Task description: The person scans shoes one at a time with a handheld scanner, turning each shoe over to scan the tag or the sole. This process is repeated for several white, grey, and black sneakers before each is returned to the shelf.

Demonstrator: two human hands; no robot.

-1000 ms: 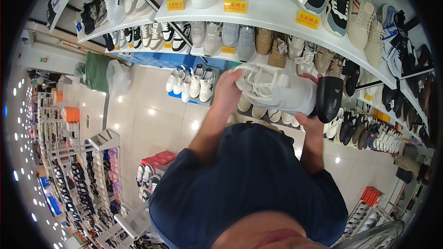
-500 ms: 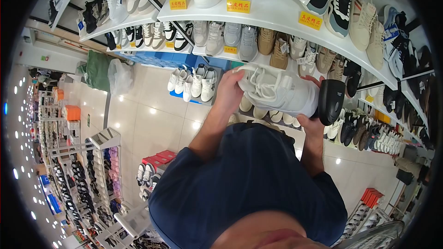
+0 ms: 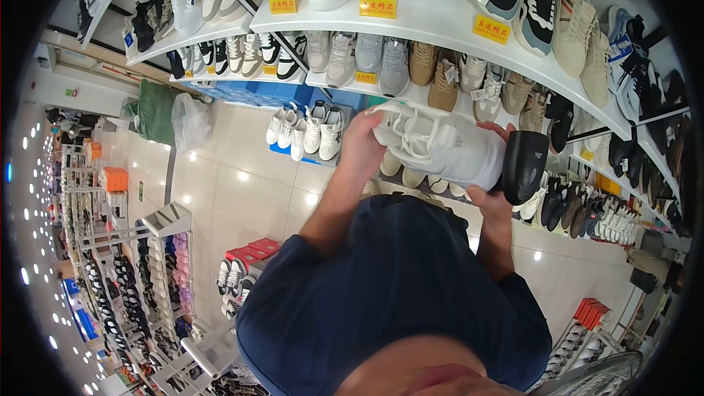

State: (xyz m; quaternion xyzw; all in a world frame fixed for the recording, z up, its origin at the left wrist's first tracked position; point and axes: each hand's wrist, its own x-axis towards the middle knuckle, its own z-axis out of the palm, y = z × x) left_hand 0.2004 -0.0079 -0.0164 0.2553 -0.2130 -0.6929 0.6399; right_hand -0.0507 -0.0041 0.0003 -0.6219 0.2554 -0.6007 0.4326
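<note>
The white shoe (image 3: 466, 152) is off the shelf (image 3: 433, 23) and hanging mid-air before the chest — neither hand letting go. The left hand (image 3: 361, 152) is gripping the heel; the right hand (image 3: 493, 204) is clasping the forefoot beside a black rounded device (image 3: 523, 167). The toe's pointing rightward, the long axis running crosswise, slanting slightly bodyward.

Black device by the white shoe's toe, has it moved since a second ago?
Yes, slightly: the black device now sits a little lower in the view, farther from the yellow shelf label above it.
</note>
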